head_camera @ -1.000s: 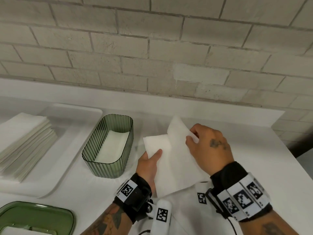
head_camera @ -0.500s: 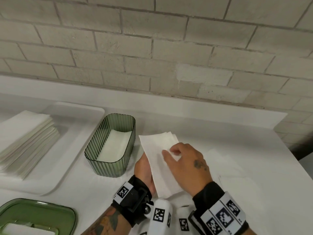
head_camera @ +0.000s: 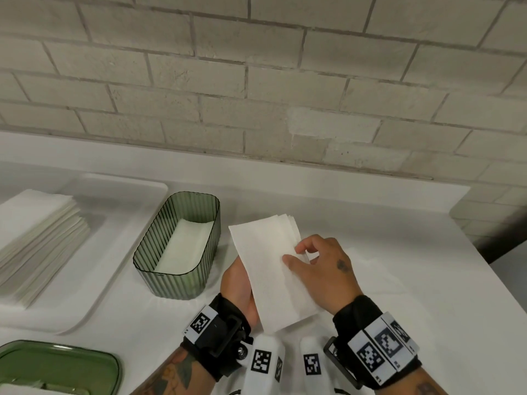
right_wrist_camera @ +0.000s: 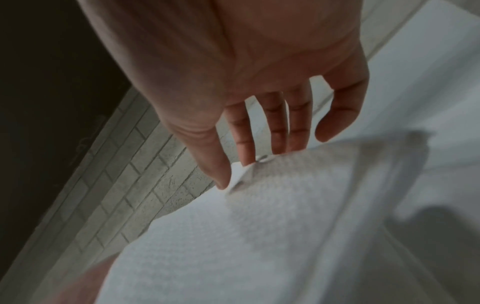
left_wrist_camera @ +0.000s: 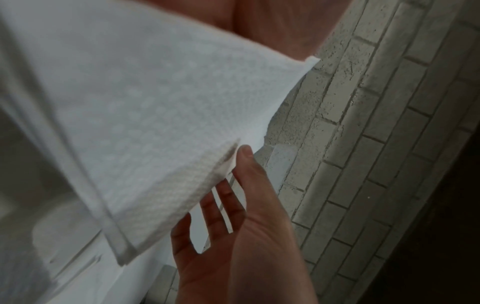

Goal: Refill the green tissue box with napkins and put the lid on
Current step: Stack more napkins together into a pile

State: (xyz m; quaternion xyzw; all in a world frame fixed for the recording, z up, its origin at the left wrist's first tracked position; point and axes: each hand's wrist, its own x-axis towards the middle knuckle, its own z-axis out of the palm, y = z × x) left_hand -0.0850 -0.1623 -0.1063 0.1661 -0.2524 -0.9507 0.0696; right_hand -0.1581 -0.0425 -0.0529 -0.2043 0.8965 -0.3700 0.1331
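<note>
The left hand (head_camera: pixel 242 292) is placed flat, fingers straight, under a folded napkin (head_camera: pixel 271 269), which is carried just right of the green tissue box (head_camera: pixel 178 249). The napkin's right edge is pinched by the right hand (head_camera: pixel 319 272) with curled fingers. The lid (head_camera: pixel 57 366) lies apart, at the near left.

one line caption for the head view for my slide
Both hands hold a folded napkin beside the open green tissue box, its lid set aside.
</note>
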